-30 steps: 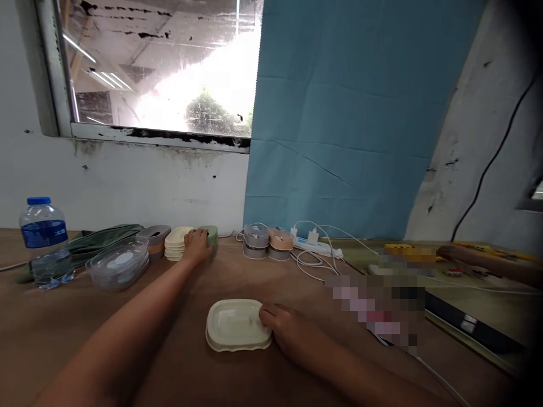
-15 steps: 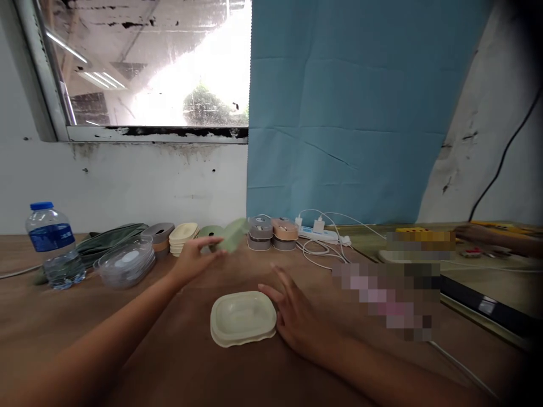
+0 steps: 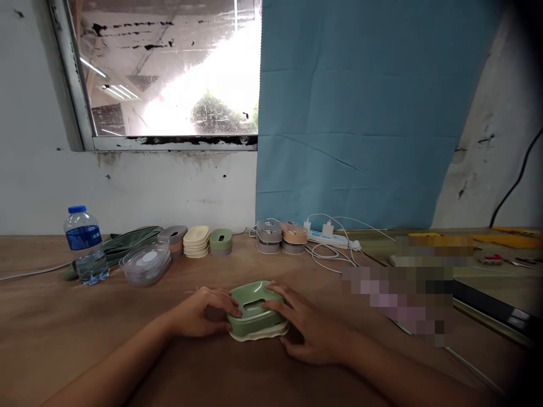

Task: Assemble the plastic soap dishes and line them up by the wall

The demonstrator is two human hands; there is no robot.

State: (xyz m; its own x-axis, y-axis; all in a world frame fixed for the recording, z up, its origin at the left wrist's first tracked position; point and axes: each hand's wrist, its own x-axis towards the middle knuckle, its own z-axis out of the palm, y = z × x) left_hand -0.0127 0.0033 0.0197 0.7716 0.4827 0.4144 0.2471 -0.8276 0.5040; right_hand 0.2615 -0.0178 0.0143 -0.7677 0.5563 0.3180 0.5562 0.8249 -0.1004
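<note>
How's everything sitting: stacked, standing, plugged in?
Green piece, slot up, left hand and right hand on it
Cream piece, under the green piece
Water bottle, upright, capped
Cream stack, piled up
Clear containers, nested
Green-topped box, slot up
Power strip, two plugs in
Dark green fabric, lying down

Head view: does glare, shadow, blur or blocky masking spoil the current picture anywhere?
Head view: glare burns part of the metal-framed rectangular window white; the right corners fall to black; coarse mosaic patches mask things at right; the slotted green oval plastic piece reads clearly, with a highlight on its far rim.
</note>
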